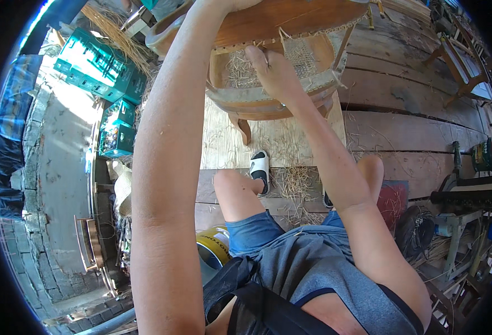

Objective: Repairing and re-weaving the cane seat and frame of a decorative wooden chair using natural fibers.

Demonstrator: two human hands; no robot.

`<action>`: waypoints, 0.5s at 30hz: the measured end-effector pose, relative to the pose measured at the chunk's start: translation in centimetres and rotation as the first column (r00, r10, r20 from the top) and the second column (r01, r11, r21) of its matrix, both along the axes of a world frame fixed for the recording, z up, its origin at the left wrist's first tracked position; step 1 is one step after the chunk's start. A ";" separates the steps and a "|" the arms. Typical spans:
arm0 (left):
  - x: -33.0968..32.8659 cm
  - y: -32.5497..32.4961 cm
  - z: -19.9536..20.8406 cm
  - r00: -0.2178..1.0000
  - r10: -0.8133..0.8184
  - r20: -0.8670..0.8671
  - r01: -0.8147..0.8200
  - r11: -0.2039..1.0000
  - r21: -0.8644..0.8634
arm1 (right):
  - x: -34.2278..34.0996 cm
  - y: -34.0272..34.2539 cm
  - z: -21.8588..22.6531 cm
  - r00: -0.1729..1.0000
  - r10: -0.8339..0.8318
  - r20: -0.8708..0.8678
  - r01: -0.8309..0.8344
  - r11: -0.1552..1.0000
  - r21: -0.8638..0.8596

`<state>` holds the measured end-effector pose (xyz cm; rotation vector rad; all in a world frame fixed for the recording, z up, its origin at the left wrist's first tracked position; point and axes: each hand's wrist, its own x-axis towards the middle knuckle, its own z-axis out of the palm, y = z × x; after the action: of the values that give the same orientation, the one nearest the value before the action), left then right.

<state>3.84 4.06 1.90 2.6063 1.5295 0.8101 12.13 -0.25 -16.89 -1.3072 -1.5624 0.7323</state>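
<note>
In front of me stands a wooden chair (268, 106) with woven cane (302, 58) in its seat and curved legs. Its broad wooden backrest (290, 22) leans toward the top of the view, with a row of cane ends along its lower edge. My right hand (274, 72) is closed just below that edge, above the seat; what its fingers pinch is too small to make out. A loose cane strand (283, 34) hangs beside it. My left hand (239, 4) reaches to the top of the backrest, its fingers cut off by the frame. Cane scraps lie on the seat.
The chair stands on a pale plywood board (223, 151) strewn with scraps. Green crates (98, 67) and a bundle of straw-coloured strands (117, 36) are at left. A yellow bucket (215, 245) is beside my leg. Another wooden chair (464, 67) and a coil (416, 231) lie right.
</note>
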 end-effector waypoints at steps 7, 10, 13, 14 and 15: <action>0.2 -0.1 0.3 1.000 -0.007 -0.005 0.007 0.999 -0.045 | 0.2 -1.7 1.1 0.995 -0.090 0.050 0.089 0.996 0.024; -0.2 -0.1 0.0 1.000 0.008 0.002 -0.008 1.000 -0.010 | -0.2 -1.2 1.7 0.979 -0.106 0.173 0.109 0.994 -0.006; -0.3 0.0 -0.1 0.999 -0.017 0.028 0.017 1.000 -0.003 | -0.4 -1.1 2.2 0.965 -0.126 0.230 0.121 0.992 0.036; -0.1 -0.1 0.0 0.999 -0.021 0.030 0.021 1.000 -0.002 | -0.4 -0.8 2.1 0.964 -0.131 0.232 0.125 0.991 0.038; 0.1 -0.1 0.2 1.000 -0.007 0.013 0.007 1.000 -0.020 | -0.5 -0.4 2.1 0.963 -0.138 0.230 0.128 0.990 0.056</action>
<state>3.94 3.91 2.08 2.5862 1.5168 0.8050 11.65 -0.64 -14.83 -1.4954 -1.6456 0.4732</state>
